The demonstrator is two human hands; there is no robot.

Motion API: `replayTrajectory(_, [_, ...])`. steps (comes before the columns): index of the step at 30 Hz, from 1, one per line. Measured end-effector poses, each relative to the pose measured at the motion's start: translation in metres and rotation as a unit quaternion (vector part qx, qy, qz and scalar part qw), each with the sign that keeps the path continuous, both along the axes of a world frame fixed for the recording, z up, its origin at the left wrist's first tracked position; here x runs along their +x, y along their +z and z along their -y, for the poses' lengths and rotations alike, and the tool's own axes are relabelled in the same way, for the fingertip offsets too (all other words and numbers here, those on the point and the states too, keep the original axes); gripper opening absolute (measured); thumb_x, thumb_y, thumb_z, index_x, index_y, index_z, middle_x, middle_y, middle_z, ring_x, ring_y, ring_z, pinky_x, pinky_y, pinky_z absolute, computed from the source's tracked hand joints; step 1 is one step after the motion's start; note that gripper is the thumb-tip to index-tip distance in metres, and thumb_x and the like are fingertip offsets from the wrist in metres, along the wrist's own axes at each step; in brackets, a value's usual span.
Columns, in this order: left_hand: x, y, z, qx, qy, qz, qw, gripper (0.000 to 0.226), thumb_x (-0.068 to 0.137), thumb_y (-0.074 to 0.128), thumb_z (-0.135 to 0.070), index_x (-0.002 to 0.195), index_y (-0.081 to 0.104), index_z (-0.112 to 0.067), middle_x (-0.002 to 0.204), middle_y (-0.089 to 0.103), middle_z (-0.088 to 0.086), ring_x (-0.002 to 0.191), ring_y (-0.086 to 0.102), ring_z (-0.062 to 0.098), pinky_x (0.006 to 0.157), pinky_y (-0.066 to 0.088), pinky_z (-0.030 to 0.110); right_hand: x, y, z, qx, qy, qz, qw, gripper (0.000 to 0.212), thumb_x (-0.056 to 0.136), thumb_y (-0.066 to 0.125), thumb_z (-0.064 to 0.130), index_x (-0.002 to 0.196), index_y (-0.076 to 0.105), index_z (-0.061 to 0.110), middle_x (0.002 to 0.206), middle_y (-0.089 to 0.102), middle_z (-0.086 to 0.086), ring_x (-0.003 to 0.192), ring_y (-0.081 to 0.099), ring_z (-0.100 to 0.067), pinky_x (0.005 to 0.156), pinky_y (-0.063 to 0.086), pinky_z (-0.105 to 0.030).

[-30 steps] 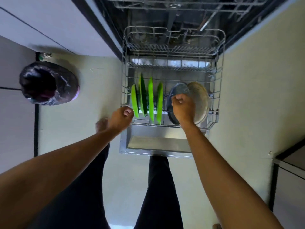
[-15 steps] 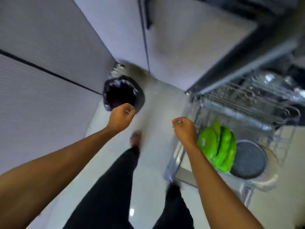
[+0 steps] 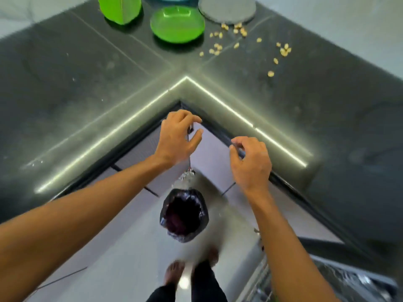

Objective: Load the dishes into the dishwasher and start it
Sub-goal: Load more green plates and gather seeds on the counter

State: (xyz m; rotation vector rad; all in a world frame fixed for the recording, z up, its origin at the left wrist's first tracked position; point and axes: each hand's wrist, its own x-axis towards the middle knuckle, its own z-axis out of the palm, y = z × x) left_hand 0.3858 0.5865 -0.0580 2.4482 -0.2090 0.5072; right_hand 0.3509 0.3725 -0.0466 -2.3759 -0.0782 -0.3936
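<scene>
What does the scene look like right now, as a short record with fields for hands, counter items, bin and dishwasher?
left hand: fingers loosely curled, holding nothing, near the counter's inner corner
right hand: loosely curled, empty, beside the left
counter: dark, L-shaped
on counter, far side: green plate, grey plate, green container, scattered crumbs
bin: on the floor below the hands, dark liner, open
dishwasher rack: lower right, blurred

- A green plate [image 3: 177, 24] lies flat, face up, on the dark counter [image 3: 87, 73].
- A grey round plate [image 3: 226, 8] lies flat just right of it, cut off by the top edge.
- A green container [image 3: 120, 8] stands left of the green plate, its top out of view.
- The dishwasher rack [image 3: 349, 284] shows at the lower right, blurred.
</scene>
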Motion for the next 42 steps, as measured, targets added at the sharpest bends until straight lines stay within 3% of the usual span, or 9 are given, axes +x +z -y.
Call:
replayTrajectory(4, [0.073,0.008,0.006,0.058,0.051,-0.011,0.997,0.030,0.083,0.062,-0.042,0.107,0.068,-0.025,0.107,0.059,-0.003,0.105,0.055,0.023,0.088,0.042,0.041,0.071,0.006,0.002,-0.047,0.023,0.002,0.999,0.017,0.087,0.067,0.020,0.104,0.068,0.021,0.102,0.062,0.004,0.096,0.054,-0.020,0.075,0.040,-0.026])
replayTrajectory(7, [0.125,0.008,0.011,0.086,0.113,-0.035,0.989,0.033,0.086,0.058,-0.049,0.110,0.065,-0.028,0.111,0.056,-0.003,0.109,0.052,0.021,0.096,0.038,0.040,0.129,0.006,0.006,0.001,0.024,-0.021,0.999,0.020,0.086,0.068,0.022,0.106,0.067,0.023,0.102,0.058,0.004,0.100,0.053,-0.019,0.085,0.048,-0.033])
replayTrajectory(11, [0.177,0.014,0.010,0.091,0.208,-0.086,0.970,0.040,0.085,0.056,-0.053,0.114,0.062,-0.025,0.116,0.054,0.002,0.113,0.051,0.025,0.099,0.035,0.041,0.188,0.006,-0.014,0.006,0.061,-0.031,0.998,0.023,0.088,0.068,0.026,0.110,0.066,0.023,0.105,0.057,0.003,0.102,0.050,-0.017,0.089,0.047,-0.035])
replayTrajectory(17, [0.199,0.013,-0.007,0.109,0.337,-0.100,0.930,0.041,0.086,0.048,-0.055,0.111,0.057,-0.023,0.117,0.052,0.002,0.113,0.049,0.027,0.105,0.034,0.047,0.267,0.004,-0.075,-0.013,0.147,-0.018,0.989,0.033,0.088,0.067,0.025,0.120,0.063,0.020,0.116,0.057,-0.003,0.107,0.049,-0.023,0.090,0.049,-0.042])
replayTrajectory(23, [0.221,0.015,-0.011,0.116,0.360,-0.132,0.916,0.038,0.088,0.043,-0.051,0.113,0.053,-0.024,0.125,0.050,0.002,0.120,0.045,0.027,0.109,0.030,0.054,0.334,0.010,-0.135,-0.108,0.119,0.016,0.987,0.043,0.082,0.062,0.026,0.125,0.058,0.027,0.140,0.048,-0.007,0.123,0.046,-0.029,0.095,0.040,-0.047])
replayTrajectory(28, [0.232,0.012,-0.015,0.105,0.367,-0.137,0.914,0.034,0.090,0.043,-0.050,0.112,0.052,-0.025,0.125,0.049,0.000,0.121,0.043,0.024,0.110,0.028,0.054,0.356,0.009,-0.148,-0.138,0.124,0.012,0.983,0.038,0.087,0.060,0.029,0.126,0.058,0.032,0.136,0.047,-0.007,0.118,0.046,-0.029,0.086,0.038,-0.043])
replayTrajectory(35, [0.231,0.015,-0.015,0.104,0.364,-0.133,0.916,0.035,0.091,0.042,-0.049,0.114,0.051,-0.025,0.124,0.048,-0.002,0.122,0.042,0.023,0.112,0.027,0.054,0.365,0.010,-0.146,-0.058,0.073,-0.047,0.995,0.028,0.087,0.056,0.028,0.112,0.068,0.035,0.110,0.055,0.001,0.106,0.048,-0.023,0.082,0.025,-0.034])
replayTrajectory(42, [0.231,0.015,-0.017,0.096,0.363,-0.133,0.917,0.040,0.090,0.044,-0.048,0.122,0.051,-0.025,0.128,0.048,0.000,0.124,0.041,0.025,0.113,0.025,0.054,0.363,0.018,-0.146,0.044,0.065,-0.063,0.995,0.022,0.086,0.053,0.031,0.094,0.072,0.022,0.104,0.064,-0.003,0.106,0.052,-0.027,0.091,0.036,-0.041])
